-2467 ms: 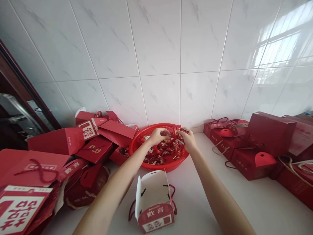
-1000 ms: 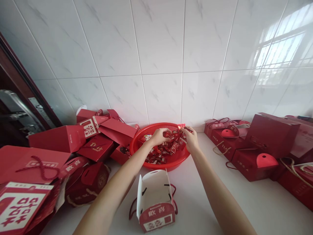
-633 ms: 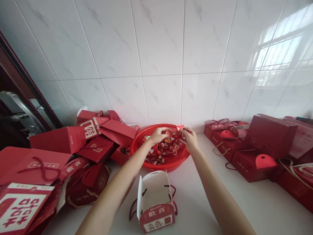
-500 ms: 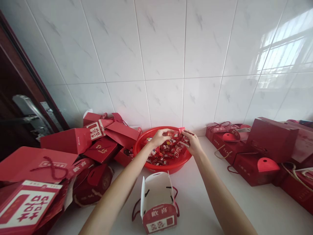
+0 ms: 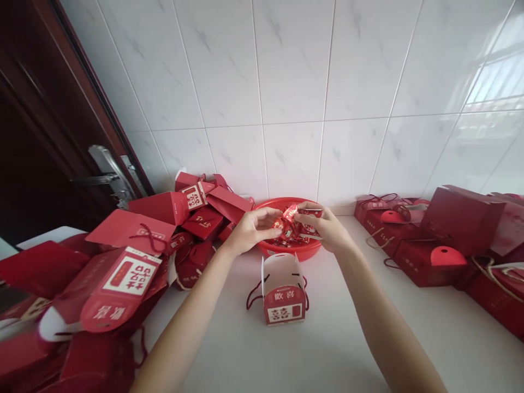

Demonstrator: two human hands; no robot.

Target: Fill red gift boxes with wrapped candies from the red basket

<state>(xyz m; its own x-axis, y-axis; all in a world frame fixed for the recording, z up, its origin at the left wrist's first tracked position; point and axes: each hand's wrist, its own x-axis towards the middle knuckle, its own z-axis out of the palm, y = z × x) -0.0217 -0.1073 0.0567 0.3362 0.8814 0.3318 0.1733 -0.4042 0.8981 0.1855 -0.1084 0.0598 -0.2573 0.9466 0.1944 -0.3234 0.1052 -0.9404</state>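
Both hands are raised over the near part of a red plastic basket [image 5: 307, 254] of wrapped sweets by the tiled wall. My left hand [image 5: 254, 229] has its fingers closed on a shiny red wrapped sweet [image 5: 280, 225]. Facing it, my right hand [image 5: 325, 226] grips red printed packets [image 5: 310, 221] between thumb and fingers. Red wrappers fill the gap between the two hands. Just below them stands a small open carton [image 5: 284, 300], white inside, red at the front, with dark red cord handles at its sides.
Red cartons, some open, are heaped on the left [image 5: 123, 278]. More red boxes [image 5: 426, 262] with cord handles line the right side of the white surface [image 5: 254, 355]. A dark door with a metal handle [image 5: 108, 172] is at the far left.
Both hands have drawn back from inside the basket with wrapped sweets between them. The camera view has shifted, so more of the left heap and the door shows.
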